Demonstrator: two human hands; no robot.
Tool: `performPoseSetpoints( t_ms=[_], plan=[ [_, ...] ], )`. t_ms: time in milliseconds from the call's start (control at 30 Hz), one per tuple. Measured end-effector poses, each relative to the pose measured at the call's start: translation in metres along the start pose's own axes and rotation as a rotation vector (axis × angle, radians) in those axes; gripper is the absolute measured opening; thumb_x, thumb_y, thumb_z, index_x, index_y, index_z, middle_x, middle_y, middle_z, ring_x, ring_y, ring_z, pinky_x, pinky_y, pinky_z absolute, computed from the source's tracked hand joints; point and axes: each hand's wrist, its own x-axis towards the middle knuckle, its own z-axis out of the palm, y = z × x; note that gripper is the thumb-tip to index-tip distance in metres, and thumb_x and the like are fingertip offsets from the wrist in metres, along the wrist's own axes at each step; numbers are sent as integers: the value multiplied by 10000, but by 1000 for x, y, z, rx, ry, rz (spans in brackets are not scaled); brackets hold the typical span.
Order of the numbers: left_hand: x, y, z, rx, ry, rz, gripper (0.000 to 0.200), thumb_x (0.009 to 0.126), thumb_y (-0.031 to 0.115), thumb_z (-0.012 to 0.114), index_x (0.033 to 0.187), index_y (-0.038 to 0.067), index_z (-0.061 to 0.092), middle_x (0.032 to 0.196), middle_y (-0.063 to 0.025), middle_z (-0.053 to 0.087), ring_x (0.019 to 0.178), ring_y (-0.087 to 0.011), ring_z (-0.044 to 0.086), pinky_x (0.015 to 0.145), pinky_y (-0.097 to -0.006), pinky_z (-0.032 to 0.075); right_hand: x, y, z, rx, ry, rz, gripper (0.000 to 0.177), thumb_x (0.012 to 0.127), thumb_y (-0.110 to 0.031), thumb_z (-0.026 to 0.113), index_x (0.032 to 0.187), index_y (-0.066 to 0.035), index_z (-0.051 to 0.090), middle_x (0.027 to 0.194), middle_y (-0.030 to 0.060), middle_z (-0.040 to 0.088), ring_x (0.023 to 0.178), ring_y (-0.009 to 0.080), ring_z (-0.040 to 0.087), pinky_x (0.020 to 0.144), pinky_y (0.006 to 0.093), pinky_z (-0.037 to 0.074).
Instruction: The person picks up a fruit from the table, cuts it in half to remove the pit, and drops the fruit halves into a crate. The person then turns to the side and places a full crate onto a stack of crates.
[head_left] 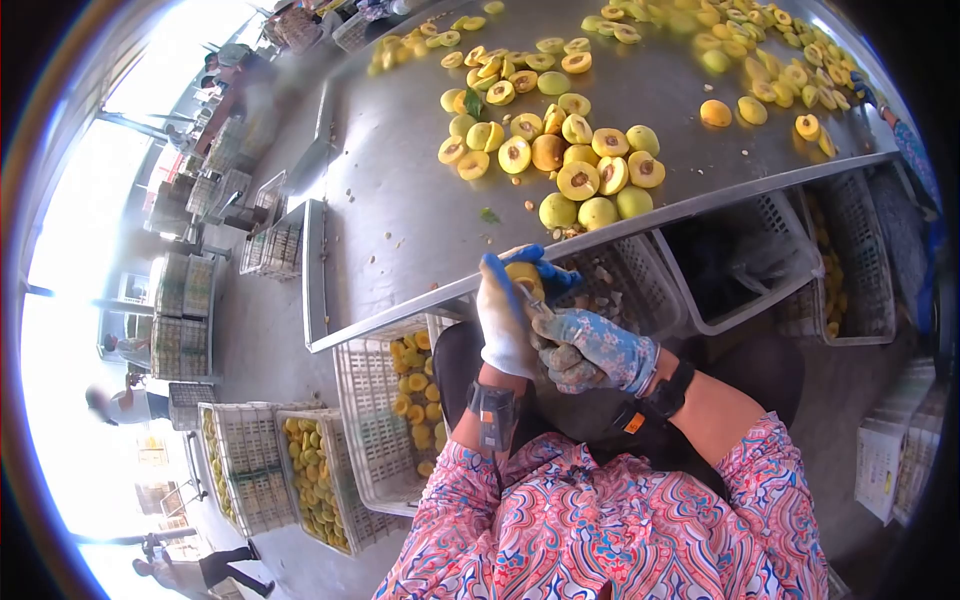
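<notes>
My left hand [505, 320], in a white glove with blue fingertips, holds a yellow peach [523, 275] just below the steel table's edge. My right hand [590, 350], in a blue patterned glove, grips a small tool whose tip is pressed against the peach. On the steel table [400, 200] above the hands lies a heap of whole and halved peaches [570, 160], some showing red pit hollows. Both wrists wear dark straps.
White plastic crates [620, 275] hang under the table edge. Crates with peaches [410, 390] stand on the floor at left, with stacked crates beyond. More halved fruit [770, 60] covers the far table. People stand at the far left.
</notes>
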Motion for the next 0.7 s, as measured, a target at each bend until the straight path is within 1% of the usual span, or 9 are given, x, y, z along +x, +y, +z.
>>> performPoseSetpoints(
  t_ms=[167, 333, 367, 433, 467, 500, 567, 633, 700],
  plan=[
    [-14, 11, -15, 137, 142, 6, 576, 1016, 486, 397, 1074, -49, 603, 783, -125, 618, 712, -238, 639, 762, -438, 580, 8, 7, -1, 19, -16, 71, 247, 1000, -340, 532, 814, -183, 487, 524, -85, 353, 383, 42, 313, 364, 218, 257],
    [-7, 45, -85, 210, 379, 162, 505, 1013, 452, 440, 1013, -8, 647, 813, -86, 655, 673, -184, 622, 601, -345, 539, -9, 6, 6, -87, -124, 9, 207, 983, -332, 565, 887, -157, 511, 563, -74, 396, 396, 47, 344, 370, 227, 279],
    [-13, 68, -103, 214, 378, 136, 473, 1021, 414, 447, 1021, -15, 645, 787, -85, 655, 648, -171, 615, 590, -333, 540, -10, 2, 3, -219, -65, 6, 205, 983, -330, 565, 898, -150, 515, 575, -68, 408, 407, 49, 355, 377, 227, 289],
    [-24, 103, -145, 775, 414, 81, 381, 997, 366, 518, 1033, 11, 651, 735, -76, 646, 665, -181, 625, 590, -329, 523, -11, -3, -5, -470, 56, -2, 204, 984, -326, 564, 919, -138, 522, 598, -57, 432, 427, 52, 377, 391, 227, 307],
    [-31, 118, -158, 1220, 429, 65, 333, 972, 333, 561, 1062, 26, 651, 801, -97, 656, 732, -209, 636, 655, -342, 525, -1, 2, -19, -788, 185, -16, 216, 970, -301, 565, 1027, -93, 567, 609, 5, 497, 474, 156, 516, 434, 311, 411],
    [-36, 132, -170, 1667, 434, 48, 300, 947, 300, 604, 1091, 41, 651, 868, -119, 667, 798, -238, 648, 719, -355, 527, 6, 11, -40, -1160, 286, -210, 220, 958, -279, 561, 1050, -82, 592, 653, 39, 545, 542, 200, 566, 487, 339, 449],
    [-37, 149, -209, 1871, 422, 243, 324, 892, 258, 661, 1146, 57, 641, 1066, -152, 647, 970, -295, 628, 859, -371, 496, 13, 34, -86, -1876, 500, -639, 254, 933, -233, 554, 1096, -58, 642, 741, 107, 641, 680, 290, 667, 593, 394, 526],
    [-21, 164, -175, 1800, 356, 297, 334, 894, 233, 650, 1174, 51, 634, 1185, -168, 612, 1088, -318, 593, 938, -377, 462, 16, 45, -117, -2272, 184, 165, 279, 875, -176, 543, 1066, -53, 705, 940, 175, 698, 912, 356, 680, 782, 439, 543],
    [17, 160, -152, 1727, 219, 368, 335, 898, 228, 645, 1185, 54, 629, 1137, -173, 629, 1024, -314, 620, 910, -371, 479, 11, 62, -133, -2112, 283, 368, 253, 841, -155, 540, 956, -48, 738, 995, 197, 702, 933, 344, 684, 822, 418, 540]
  ],
)
